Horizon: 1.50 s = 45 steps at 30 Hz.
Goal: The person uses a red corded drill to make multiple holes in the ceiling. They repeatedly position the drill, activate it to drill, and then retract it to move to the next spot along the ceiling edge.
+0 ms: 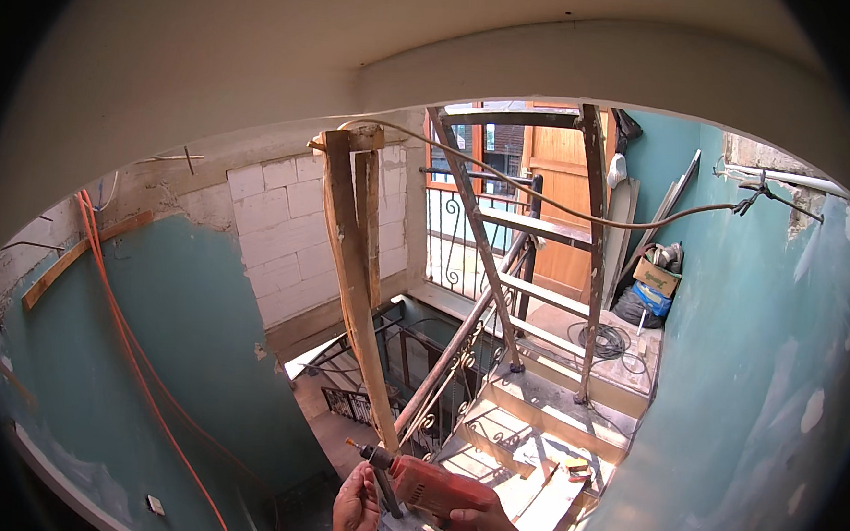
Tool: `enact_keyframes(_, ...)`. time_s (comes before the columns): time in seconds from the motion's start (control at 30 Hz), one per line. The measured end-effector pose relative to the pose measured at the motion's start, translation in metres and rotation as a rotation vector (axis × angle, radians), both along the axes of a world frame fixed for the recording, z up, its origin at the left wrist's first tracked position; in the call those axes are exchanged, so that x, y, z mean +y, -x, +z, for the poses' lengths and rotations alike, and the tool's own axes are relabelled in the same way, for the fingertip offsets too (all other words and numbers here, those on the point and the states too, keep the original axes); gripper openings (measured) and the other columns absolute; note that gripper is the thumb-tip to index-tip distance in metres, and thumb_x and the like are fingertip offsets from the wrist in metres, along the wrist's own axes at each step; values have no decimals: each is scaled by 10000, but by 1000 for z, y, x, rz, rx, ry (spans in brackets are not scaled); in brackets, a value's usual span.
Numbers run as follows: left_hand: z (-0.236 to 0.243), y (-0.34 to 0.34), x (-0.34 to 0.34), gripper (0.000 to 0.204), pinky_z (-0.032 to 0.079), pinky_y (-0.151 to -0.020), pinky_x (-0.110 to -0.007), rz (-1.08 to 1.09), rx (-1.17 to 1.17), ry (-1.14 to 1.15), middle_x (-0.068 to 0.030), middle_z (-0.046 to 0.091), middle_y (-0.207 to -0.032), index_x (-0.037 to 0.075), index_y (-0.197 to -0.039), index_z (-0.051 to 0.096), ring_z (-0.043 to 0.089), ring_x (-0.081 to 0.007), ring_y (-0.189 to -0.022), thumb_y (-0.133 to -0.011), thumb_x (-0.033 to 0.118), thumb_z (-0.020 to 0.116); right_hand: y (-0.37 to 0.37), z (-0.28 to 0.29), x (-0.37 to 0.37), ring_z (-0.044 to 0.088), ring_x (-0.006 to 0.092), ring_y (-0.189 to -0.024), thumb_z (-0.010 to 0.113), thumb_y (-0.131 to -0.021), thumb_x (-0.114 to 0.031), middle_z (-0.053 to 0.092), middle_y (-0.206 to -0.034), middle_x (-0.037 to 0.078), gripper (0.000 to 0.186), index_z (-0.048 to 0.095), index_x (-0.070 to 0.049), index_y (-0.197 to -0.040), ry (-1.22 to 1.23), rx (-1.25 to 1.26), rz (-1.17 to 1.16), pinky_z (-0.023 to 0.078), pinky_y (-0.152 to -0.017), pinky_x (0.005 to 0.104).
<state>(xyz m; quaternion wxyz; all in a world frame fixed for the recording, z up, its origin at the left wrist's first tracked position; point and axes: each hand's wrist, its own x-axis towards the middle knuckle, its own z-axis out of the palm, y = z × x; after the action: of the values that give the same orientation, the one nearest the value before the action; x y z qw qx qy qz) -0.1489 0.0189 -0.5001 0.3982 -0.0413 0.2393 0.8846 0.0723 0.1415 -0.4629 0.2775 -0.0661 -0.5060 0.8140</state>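
Observation:
Low in the middle, my right hand grips a red power drill, pointed up and left with a short bit in its black chuck. My left hand is closed just left of the chuck, its fingertips at the front of the drill; what they hold is too small to make out. Beyond the drill, a long wooden post stands beside a metal stair railing, its lower end behind the tool.
A metal ladder stands on the stairs. An orange cable hangs at the left wall; a brown cable spans the opening. A coiled cable, a cardboard box and bags lie on the landing.

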Motion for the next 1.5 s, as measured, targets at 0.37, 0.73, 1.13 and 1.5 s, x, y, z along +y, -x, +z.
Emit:
enact_keyframes(0.37, 95, 17, -2, 439, 477, -1140, -378, 7, 337, -280, -119, 604, -1420, -11, -1439, 463, 603, -199, -1305, -1106, 275, 456, 2, 20, -25, 715, 237, -880, 773, -792, -225, 686, -1051, 170, 728, 490, 71, -1393, -16, -114, 15, 627, -689, 338)
enact_keyframes(0.73, 100, 16, -22, 440, 480, -1144, -424, 50, 292, -361, -121, 573, -1452, 21, -1448, 453, 577, -241, -1337, -1109, 302, 438, 0, 12, -34, 728, 252, -881, 733, -794, -161, 698, -1047, 178, 686, 498, 74, -1394, -73, -145, -12, 637, -730, 362)
enact_keyframes(1.13, 98, 26, -37, 426, 497, -1123, -417, -8, 495, -313, -136, 581, -1453, 18, -1463, 466, 591, -246, -1322, -1093, 227, 486, 5, 22, -42, 716, 240, -864, 720, -787, -185, 687, -1067, 176, 715, 474, 76, -1406, -81, -173, -24, 632, -696, 351)
enact_keyframes(1.5, 85, 9, -30, 436, 451, -1185, -385, 83, 359, -516, -171, 458, -1564, -10, -1523, 385, 440, -267, -1460, -1104, 108, 420, 12, 11, -38, 715, 275, -868, 721, -787, -179, 670, -1119, 178, 714, 473, 19, -1427, 167, -30, 174, 634, -751, 405)
